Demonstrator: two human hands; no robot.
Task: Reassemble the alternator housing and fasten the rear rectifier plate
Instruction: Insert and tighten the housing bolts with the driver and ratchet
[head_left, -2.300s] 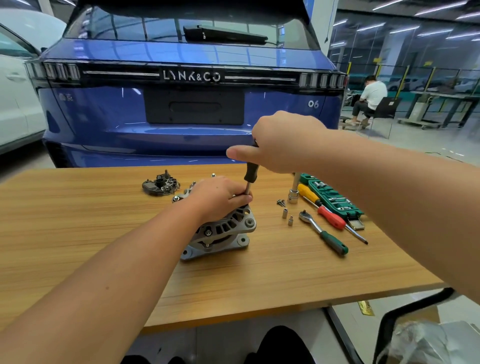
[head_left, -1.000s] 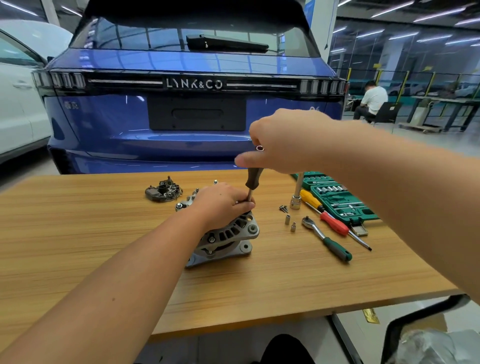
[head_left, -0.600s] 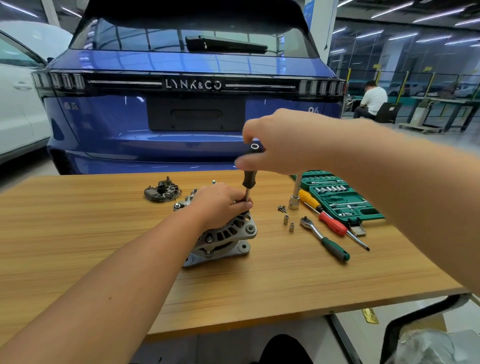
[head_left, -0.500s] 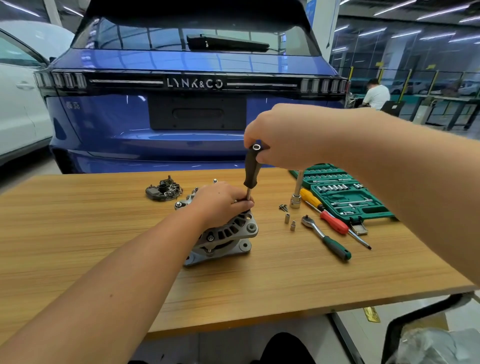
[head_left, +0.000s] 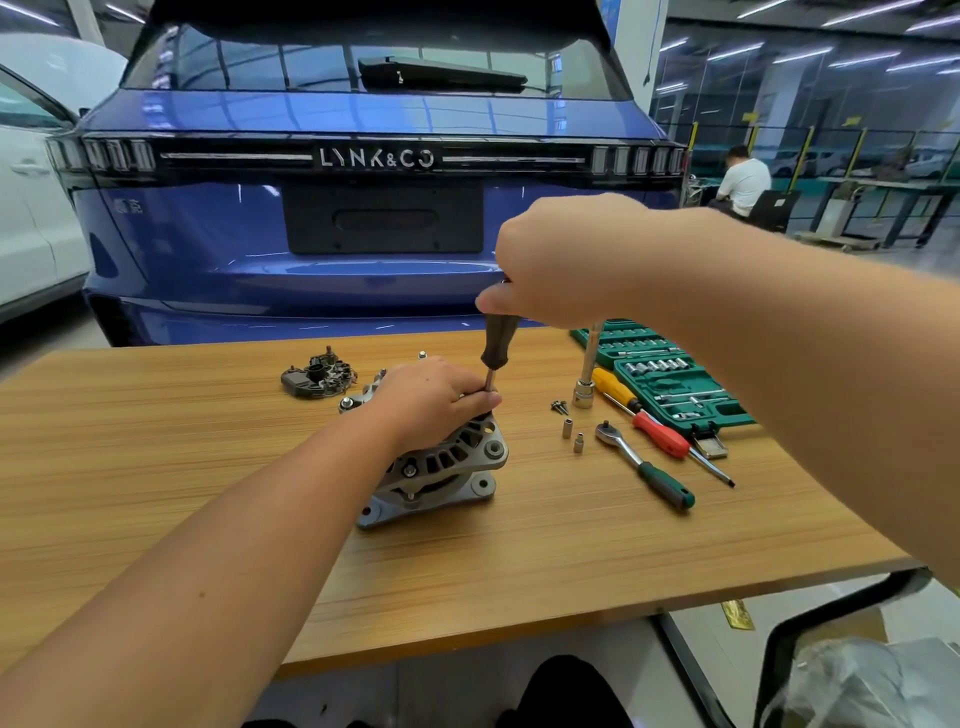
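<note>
My right hand (head_left: 563, 262) clenched round screwdriver (head_left: 497, 345) handle, upright; left hand (head_left: 434, 397) gripping top of alternator housing (head_left: 441, 467), fingers pinching the shaft

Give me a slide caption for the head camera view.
Right hand drives a screwdriver into the alternator steadied by the left hand.

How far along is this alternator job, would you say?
Partway, it seems. Done: the two halves of the alternator sit closed together on the table. In hand: the left hand steadies the alternator while the right hand holds a dark-handled screwdriver upright on its top. Left: the rectifier plate lies apart on the table, and loose screws wait beside the ratchet.
</note>
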